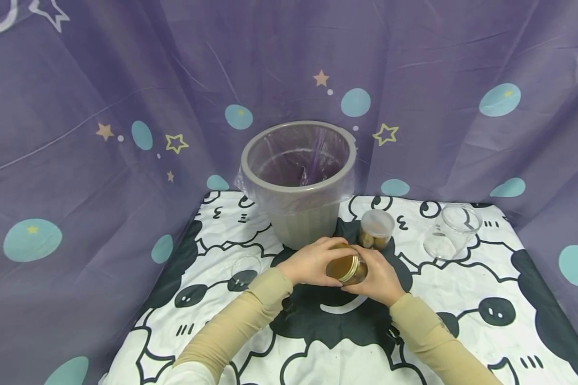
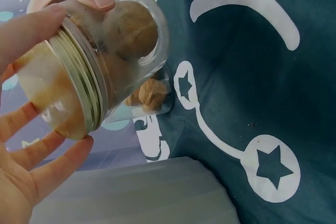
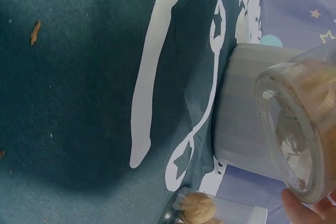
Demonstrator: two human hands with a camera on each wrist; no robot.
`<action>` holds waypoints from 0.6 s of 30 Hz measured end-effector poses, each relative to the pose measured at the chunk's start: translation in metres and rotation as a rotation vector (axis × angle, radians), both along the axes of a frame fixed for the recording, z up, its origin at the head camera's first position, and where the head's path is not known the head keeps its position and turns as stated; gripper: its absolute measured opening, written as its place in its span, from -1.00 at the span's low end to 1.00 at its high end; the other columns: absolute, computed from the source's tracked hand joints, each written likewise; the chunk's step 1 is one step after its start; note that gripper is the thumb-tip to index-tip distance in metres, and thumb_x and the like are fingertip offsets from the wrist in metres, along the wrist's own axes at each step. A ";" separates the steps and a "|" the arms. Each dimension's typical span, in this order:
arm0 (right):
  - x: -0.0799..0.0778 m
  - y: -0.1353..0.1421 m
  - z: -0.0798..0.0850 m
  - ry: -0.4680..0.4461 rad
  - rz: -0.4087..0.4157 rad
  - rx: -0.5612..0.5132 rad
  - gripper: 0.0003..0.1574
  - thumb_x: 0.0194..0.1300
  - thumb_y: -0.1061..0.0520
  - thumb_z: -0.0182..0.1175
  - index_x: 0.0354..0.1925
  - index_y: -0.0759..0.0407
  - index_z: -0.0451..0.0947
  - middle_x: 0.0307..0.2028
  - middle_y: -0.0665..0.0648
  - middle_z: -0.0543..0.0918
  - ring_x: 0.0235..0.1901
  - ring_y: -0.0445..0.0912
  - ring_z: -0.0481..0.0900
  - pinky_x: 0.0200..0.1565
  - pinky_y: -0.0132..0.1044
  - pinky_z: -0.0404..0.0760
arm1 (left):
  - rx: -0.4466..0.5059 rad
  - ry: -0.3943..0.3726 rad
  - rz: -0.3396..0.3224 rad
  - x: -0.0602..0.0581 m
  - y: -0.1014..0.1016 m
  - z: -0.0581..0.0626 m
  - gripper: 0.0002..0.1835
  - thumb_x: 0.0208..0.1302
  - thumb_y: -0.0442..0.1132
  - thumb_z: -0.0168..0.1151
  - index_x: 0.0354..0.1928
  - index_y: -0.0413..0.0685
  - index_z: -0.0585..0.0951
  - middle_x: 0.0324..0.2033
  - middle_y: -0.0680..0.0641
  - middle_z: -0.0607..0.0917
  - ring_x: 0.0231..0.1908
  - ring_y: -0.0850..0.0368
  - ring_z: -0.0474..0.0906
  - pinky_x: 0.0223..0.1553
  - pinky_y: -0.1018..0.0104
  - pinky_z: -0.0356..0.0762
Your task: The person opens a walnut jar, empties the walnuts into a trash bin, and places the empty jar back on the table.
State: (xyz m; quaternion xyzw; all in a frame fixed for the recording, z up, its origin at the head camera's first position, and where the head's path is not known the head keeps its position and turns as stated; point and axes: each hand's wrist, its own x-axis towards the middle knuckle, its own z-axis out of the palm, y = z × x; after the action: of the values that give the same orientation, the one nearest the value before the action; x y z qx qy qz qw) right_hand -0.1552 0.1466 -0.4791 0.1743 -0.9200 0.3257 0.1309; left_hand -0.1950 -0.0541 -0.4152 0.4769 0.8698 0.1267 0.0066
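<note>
A clear plastic jar (image 2: 128,30) of walnuts is held tilted over the cloth, its gold screw lid (image 2: 79,77) towards the left. Spread round that lid, my left hand (image 1: 313,262) grips its edge with thumb and fingertips. My right hand (image 1: 378,275) holds the jar body from the other side. The jar's round base (image 3: 289,135) faces the right wrist camera, with right fingertips at its edge. Behind the hands, a second jar (image 1: 377,230) with walnuts and a whitish translucent top stands upright on the cloth.
A grey bin (image 1: 303,219) lined with a clear bag stands just beyond the hands. At the right is a clear jar (image 1: 450,235) without walnuts; a clear round lid (image 1: 246,264) lies at the left. Brown crumbs (image 3: 35,32) dot the patterned cloth. A purple curtain (image 1: 289,53) hangs behind.
</note>
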 end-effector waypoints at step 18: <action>0.001 0.002 -0.001 -0.046 0.013 -0.017 0.17 -0.43 -0.14 0.59 0.22 0.05 0.35 0.01 0.16 0.55 -0.01 0.05 0.50 -0.05 0.01 0.56 | 0.089 -0.019 0.255 0.012 0.014 -0.008 -0.26 0.01 0.25 0.28 0.23 0.14 0.40 -0.14 -0.05 0.53 -0.30 0.13 0.56 -0.27 0.37 0.58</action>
State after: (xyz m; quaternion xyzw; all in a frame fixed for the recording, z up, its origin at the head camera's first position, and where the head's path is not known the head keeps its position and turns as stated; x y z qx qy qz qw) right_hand -0.1537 0.1482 -0.4798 0.1715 -0.9189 0.3381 0.1090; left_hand -0.1831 -0.0399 -0.4236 0.3611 0.9167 0.1695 -0.0223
